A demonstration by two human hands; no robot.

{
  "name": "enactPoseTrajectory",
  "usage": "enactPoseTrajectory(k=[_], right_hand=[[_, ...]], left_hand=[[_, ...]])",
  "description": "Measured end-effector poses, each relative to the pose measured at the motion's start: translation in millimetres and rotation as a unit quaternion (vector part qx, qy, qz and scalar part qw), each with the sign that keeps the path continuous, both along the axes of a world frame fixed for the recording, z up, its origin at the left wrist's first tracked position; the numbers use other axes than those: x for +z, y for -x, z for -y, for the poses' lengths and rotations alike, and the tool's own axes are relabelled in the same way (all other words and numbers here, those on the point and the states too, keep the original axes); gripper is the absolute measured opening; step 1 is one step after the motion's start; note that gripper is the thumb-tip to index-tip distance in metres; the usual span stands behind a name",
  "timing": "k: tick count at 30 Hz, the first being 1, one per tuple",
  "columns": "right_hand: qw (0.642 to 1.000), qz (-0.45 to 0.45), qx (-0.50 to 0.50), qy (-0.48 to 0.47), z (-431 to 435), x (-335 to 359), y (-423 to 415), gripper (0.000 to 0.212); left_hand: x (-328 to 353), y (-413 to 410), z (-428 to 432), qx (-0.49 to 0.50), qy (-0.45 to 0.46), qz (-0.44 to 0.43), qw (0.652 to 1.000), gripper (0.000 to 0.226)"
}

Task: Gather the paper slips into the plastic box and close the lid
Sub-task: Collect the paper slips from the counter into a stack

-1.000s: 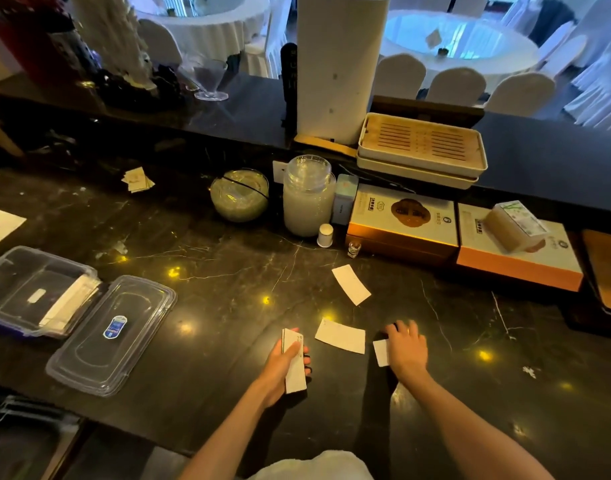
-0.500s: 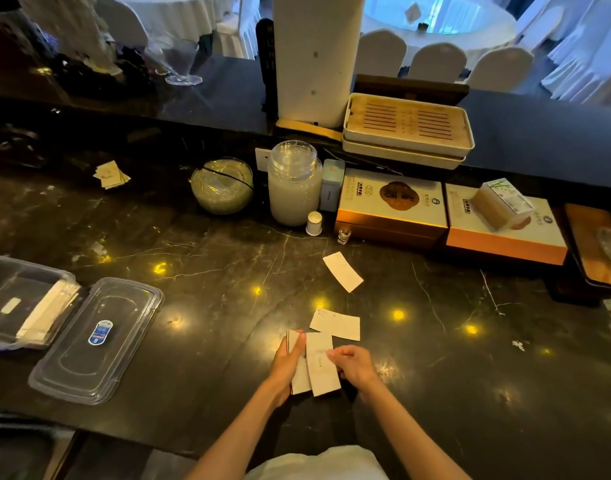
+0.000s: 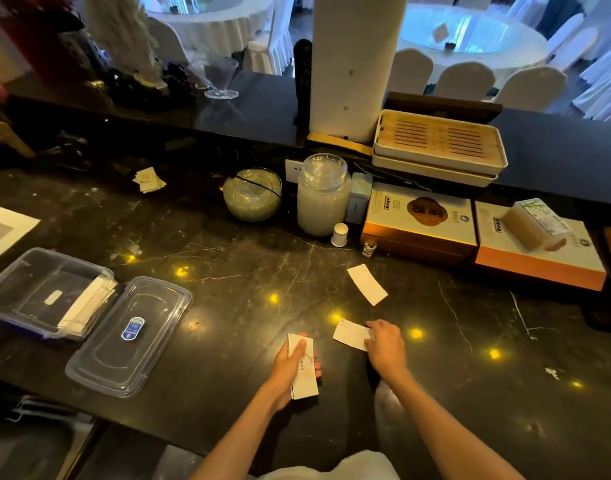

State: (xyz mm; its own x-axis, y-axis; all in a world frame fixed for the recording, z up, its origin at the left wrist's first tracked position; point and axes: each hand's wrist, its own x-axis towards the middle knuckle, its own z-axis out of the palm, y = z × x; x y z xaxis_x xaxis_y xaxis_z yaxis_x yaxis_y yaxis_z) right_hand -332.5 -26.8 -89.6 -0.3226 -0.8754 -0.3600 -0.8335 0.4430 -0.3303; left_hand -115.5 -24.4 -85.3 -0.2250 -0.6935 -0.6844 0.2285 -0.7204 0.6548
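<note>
My left hand grips a small stack of white paper slips just above the dark marble counter. My right hand rests fingers-down on the right end of a single slip lying flat on the counter. Another slip lies loose farther back. The clear plastic box stands open at the left with several slips leaning along its right side. Its clear lid lies flat beside it. A few more slips lie in a heap far back left.
Behind the slips stand a glass jar, a round glass bowl, a small white cup, a tiny bottle and two orange-edged boxes. A stacked tray sits on the raised ledge.
My right hand handed a slip onto the left hand's stack, then moved right and forward onto the slip lying on the counter. My left hand kept the stack in place.
</note>
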Motion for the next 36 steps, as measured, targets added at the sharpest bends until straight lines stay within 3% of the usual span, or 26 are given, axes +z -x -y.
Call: enactPoseTrajectory(k=[3, 6, 9, 16, 23, 26, 30, 36], right_hand=[[0.998, -0.052, 0.016, -0.04, 0.8, -6.9, 14.9, 0.042], [1.0, -0.023, -0.002, -0.019, -7.4, -11.1, 6.6, 0.021], [1.0, 0.002, 0.0, 0.003, -23.6, -17.7, -17.1, 0.018], [0.999, -0.007, -0.031, 0.021, -39.6, -19.5, -69.9, 0.058], [0.999, -0.015, -0.04, -0.018, -22.9, -15.0, -89.3, 0.08], [0.998, 0.03, -0.054, -0.031, -15.6, -7.5, -99.2, 0.085], [0.982, 0.173, -0.07, 0.014, -3.3, 13.7, -107.7, 0.084], [0.965, 0.249, -0.071, 0.037, 20.3, 31.7, -104.6, 0.073]], left_hand=[[-0.3, -7.0, 2.3, 0.004, -0.008, 0.021, 1.0, 0.023], [-3.2, -12.2, 5.5, 0.013, 0.001, 0.028, 1.0, 0.018], [-6.6, -12.3, 7.6, 0.009, 0.004, 0.047, 0.999, 0.027], [-11.1, -4.0, 6.4, -0.017, -0.004, 0.093, 0.995, 0.033], [-11.3, -3.6, 10.4, 0.013, -0.016, 0.091, 0.996, 0.04], [-7.7, -2.6, 15.5, 0.04, -0.015, 0.079, 0.996, 0.037], [-1.8, 1.5, 28.8, 0.054, 0.009, 0.06, 0.997, 0.036], [-1.6, 11.3, 52.2, 0.048, -0.004, -0.036, 0.998, 0.057]])
